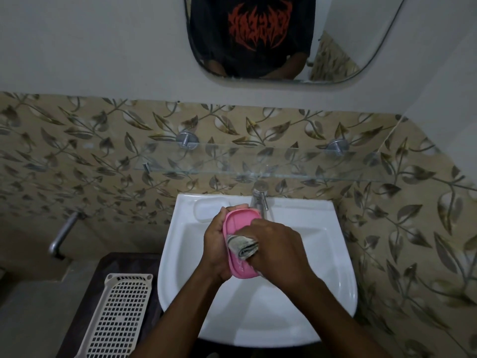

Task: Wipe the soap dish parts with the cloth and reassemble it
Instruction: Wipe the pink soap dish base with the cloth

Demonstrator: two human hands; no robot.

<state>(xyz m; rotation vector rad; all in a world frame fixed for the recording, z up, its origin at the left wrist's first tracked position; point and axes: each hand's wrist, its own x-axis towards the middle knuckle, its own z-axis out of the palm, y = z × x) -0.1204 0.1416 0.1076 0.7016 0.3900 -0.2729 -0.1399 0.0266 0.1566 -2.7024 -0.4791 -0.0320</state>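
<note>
A pink oval soap dish part [236, 223] is held on edge above the white sink [333, 254], its hollow side facing right. My left hand [216, 249] grips it from the left, fingers curled over its top and bottom rim. My right hand [273, 249] presses a folded grey-and-white cloth [244, 246] against the inside of the pink part. The lower inner face looks wet. No other soap dish part is in sight.
A chrome tap [259, 198] stands at the sink's back, just behind the pink part. A glass shelf [258, 161] runs above it. A beige perforated tray [118, 313] lies on a dark surface at the left. A metal pipe [62, 233] sticks out from the left wall.
</note>
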